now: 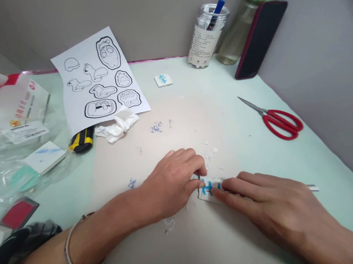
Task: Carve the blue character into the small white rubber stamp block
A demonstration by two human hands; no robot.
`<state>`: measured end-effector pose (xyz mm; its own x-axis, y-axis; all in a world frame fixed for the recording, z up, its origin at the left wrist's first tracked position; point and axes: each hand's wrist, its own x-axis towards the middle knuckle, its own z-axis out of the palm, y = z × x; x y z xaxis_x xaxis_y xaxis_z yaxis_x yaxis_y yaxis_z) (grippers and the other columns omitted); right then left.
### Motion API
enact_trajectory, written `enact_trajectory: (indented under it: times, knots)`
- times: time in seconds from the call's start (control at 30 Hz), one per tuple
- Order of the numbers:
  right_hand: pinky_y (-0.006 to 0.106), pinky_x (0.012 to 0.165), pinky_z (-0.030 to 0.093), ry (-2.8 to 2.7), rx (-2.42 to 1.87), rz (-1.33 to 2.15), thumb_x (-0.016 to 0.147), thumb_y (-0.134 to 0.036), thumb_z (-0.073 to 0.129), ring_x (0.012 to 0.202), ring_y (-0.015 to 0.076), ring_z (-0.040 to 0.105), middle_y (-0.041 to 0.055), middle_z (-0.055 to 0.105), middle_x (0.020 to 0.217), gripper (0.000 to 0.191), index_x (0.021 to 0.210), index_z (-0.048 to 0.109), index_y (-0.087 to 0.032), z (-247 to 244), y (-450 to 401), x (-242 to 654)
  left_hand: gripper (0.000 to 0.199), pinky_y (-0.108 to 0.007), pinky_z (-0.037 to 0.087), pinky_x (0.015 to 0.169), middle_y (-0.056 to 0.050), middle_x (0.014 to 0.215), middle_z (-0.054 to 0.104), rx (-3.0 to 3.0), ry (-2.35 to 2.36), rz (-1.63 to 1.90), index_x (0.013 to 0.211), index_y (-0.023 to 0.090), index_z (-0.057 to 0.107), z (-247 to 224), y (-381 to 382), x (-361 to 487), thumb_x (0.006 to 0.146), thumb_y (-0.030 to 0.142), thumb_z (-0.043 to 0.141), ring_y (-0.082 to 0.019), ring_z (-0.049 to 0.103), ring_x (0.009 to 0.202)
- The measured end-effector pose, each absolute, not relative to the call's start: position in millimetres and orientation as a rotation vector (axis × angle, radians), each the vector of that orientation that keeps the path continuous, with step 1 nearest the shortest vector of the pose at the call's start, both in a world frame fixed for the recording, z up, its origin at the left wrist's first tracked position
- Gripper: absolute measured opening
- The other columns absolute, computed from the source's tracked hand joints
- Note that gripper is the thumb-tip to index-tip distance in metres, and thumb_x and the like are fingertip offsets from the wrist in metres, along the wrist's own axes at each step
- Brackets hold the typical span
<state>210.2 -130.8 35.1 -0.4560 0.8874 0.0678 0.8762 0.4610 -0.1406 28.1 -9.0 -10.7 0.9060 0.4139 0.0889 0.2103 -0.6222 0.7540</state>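
Note:
Low on the table lies a small white rubber block (205, 192) with bright blue strokes drawn on it. My left hand (177, 182) holds its left edge between the thumb and curled fingers. From the other side my right hand (259, 194) is closed around a slim carving tool (312, 188), whose pale end sticks out behind the hand. Its tip seems to meet the block's face, though my fingers hide most of it. White shavings (210, 151) are scattered just beyond the block. Farther back sits a similar white block (163, 81) with blue strokes.
Red-handled scissors (281, 123) lie at right. Behind stand a phone (260, 41), a bottle (235, 33) and a jar of pens (203, 43). At left are a printed sheet (91, 78), crumpled tissue (117, 125), a yellow-black cutter (82, 140), plastic bags (11, 124) and a red ink pad (18, 213).

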Motion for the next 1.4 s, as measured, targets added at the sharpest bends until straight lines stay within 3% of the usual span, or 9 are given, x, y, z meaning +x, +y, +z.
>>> enact_trajectory:
  times: [0.37,0.53,0.6,0.67,0.73,0.87,1.0,1.2,1.4]
  knots:
    - [0.032,0.058,0.042,-2.579,-1.502,0.068,0.102,-0.017,0.024,0.068,0.0179,0.058,0.0054,0.069,0.084,0.042,0.096,0.065,-0.020,36,-137,210,0.009,-0.031,0.037,0.079,0.000,0.093,0.057,2.274,0.454,0.332,0.091,0.019,0.052,-11,-10,27,0.089,0.016,0.060,-0.017,0.050,0.086]
    - [0.028,0.056,0.043,-2.518,-1.552,0.337,0.100,-0.016,0.033,0.068,0.0156,0.058,0.0043,0.065,0.087,0.031,0.103,0.064,-0.023,36,-144,215,0.011,-0.031,0.037,0.081,0.000,0.094,0.057,2.256,0.463,0.339,0.092,0.019,0.053,-10,-10,27,0.088,0.016,0.062,-0.016,0.050,0.087]
    - [0.025,0.057,0.045,-2.292,-1.655,0.399,0.097,-0.021,0.045,0.073,0.0148,0.059,0.0046,0.064,0.092,0.022,0.113,0.060,-0.024,35,-143,219,0.010,-0.031,0.037,0.082,0.000,0.093,0.059,2.241,0.444,0.328,0.092,0.020,0.053,-9,-11,27,0.089,0.017,0.061,-0.017,0.050,0.087]
    - [0.023,0.056,0.046,-1.996,-1.811,0.528,0.093,-0.028,0.055,0.069,0.0133,0.057,0.0034,0.062,0.090,0.025,0.118,0.055,-0.023,34,-138,221,0.009,-0.032,0.037,0.082,0.001,0.091,0.060,2.213,0.432,0.324,0.092,0.021,0.053,-6,-11,26,0.089,0.017,0.061,-0.017,0.050,0.087]
    - [0.022,0.051,0.044,-1.787,-1.905,0.667,0.089,-0.035,0.061,0.060,0.0114,0.051,-0.0003,0.060,0.084,0.028,0.114,0.055,-0.024,35,-130,219,0.010,-0.031,0.038,0.081,0.002,0.089,0.060,2.149,0.448,0.336,0.091,0.021,0.053,-1,-11,25,0.088,0.014,0.061,-0.016,0.051,0.085]
    - [0.022,0.055,0.039,-1.606,-1.849,1.074,0.091,-0.033,0.057,0.064,0.0117,0.047,-0.0022,0.055,0.077,0.013,0.099,0.061,-0.023,45,-115,206,0.013,-0.026,0.042,0.078,0.003,0.090,0.060,1.900,0.509,0.389,0.090,0.022,0.056,18,-5,20,0.088,0.009,0.056,-0.013,0.055,0.086]
    - [0.023,0.054,0.031,-1.426,-1.704,1.304,0.091,-0.043,0.054,0.062,0.0110,0.040,-0.0039,0.046,0.068,0.024,0.087,0.060,-0.020,51,-106,190,0.008,-0.026,0.044,0.079,0.004,0.086,0.062,1.741,0.557,0.448,0.089,0.021,0.058,37,4,15,0.088,0.013,0.058,-0.013,0.058,0.085]
    - [0.023,0.046,0.019,-1.099,-1.633,1.226,0.091,-0.050,0.054,0.049,0.0070,0.024,-0.0068,0.039,0.057,0.034,0.076,0.058,-0.019,51,-94,168,0.012,-0.027,0.042,0.084,0.001,0.096,0.059,1.961,0.635,0.865,0.089,0.020,0.057,59,10,3,0.084,0.013,0.065,-0.014,0.055,0.093]
    - [0.023,0.045,0.022,-0.964,-1.566,0.994,0.088,-0.048,0.059,0.051,0.0078,0.030,-0.0027,0.057,0.069,0.031,0.107,0.062,-0.024,45,-96,154,0.007,-0.028,0.043,0.077,-0.001,0.091,0.057,2.242,0.590,1.080,0.088,0.018,0.060,69,7,-9,0.087,0.010,0.062,-0.014,0.055,0.086]
